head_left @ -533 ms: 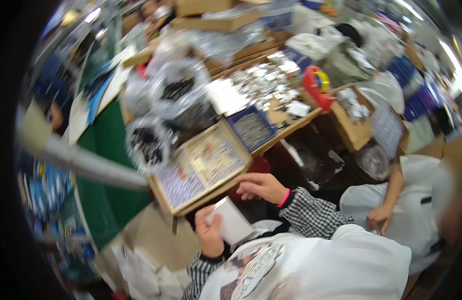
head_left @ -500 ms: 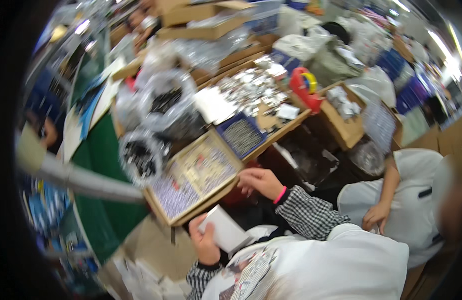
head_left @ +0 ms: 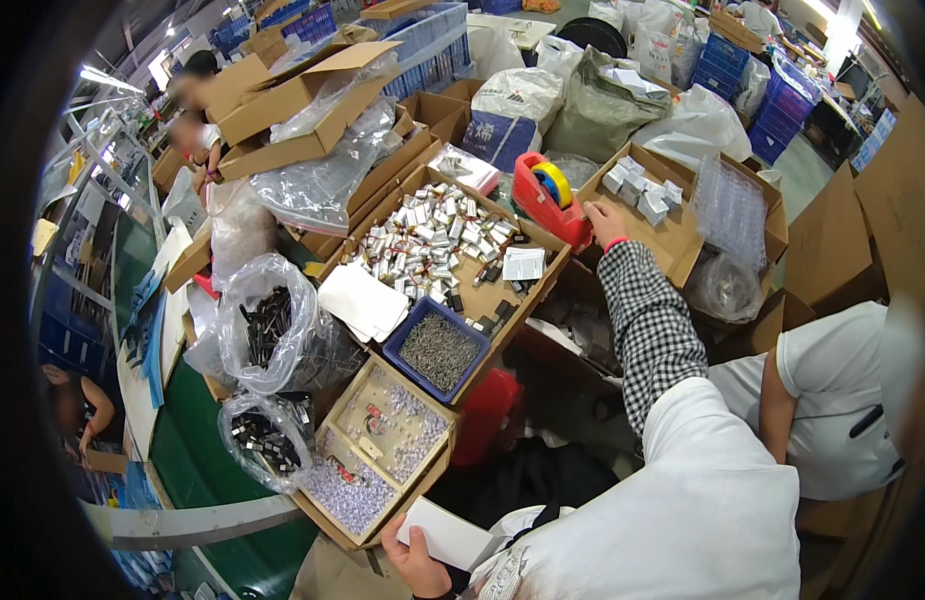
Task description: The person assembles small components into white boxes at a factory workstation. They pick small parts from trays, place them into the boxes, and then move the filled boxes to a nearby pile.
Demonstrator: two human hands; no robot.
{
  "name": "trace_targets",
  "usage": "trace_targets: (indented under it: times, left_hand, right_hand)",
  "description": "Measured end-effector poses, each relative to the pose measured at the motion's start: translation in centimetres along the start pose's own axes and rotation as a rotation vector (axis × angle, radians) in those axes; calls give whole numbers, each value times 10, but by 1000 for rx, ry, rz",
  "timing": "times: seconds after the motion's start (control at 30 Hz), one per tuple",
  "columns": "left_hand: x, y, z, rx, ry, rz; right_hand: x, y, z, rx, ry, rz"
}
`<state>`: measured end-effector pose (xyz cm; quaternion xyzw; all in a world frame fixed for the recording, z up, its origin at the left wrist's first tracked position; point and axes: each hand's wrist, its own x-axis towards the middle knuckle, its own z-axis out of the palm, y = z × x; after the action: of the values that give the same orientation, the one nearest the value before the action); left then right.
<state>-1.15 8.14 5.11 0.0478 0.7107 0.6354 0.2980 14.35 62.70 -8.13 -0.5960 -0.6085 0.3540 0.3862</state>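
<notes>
My left hand (head_left: 418,566) is closed on a flat white box (head_left: 448,534) near the lower edge, its thumb lying over the top face. On the far right of the workbench, my right hand (head_left: 606,222) is at the front end of a red tape dispenser (head_left: 562,222) with a yellow-cored roll (head_left: 553,185). Its fingers look bent together there; what they pinch, if anything, is too small to make out. Just beyond the left hand lies a divided wooden tray (head_left: 363,448) of small pale parts. A blue bin (head_left: 385,350) of small metal screws adjoins it.
A cardboard tray (head_left: 554,262) holds many small silver battery-like packs and white sheets (head_left: 363,302). Plastic bags (head_left: 272,350) of black parts stand left, beside a green conveyor (head_left: 197,440). White blocks (head_left: 654,206) lie in a carton at right. Another person (head_left: 822,400) sits close at right.
My right hand has gone from beside the wooden tray, away and right, to the tape dispenser. The left hand still holds the white box, now slightly lower in the picture; the view has shifted.
</notes>
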Motion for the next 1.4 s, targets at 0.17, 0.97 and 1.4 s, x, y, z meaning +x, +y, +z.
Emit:
trace_targets:
  times: [0.17,0.97,1.4]
  left_hand:
    - [6,3,10,35,10,21]
    - [11,0,5,6,-116,0]
    - [24,-21,-9,-31,3,164]
  right_hand:
    - [4,-23,-19,155,-222,188]
    - [-45,7,-21,889,-251,414]
    - [-135,-2,32,1424,-291,580]
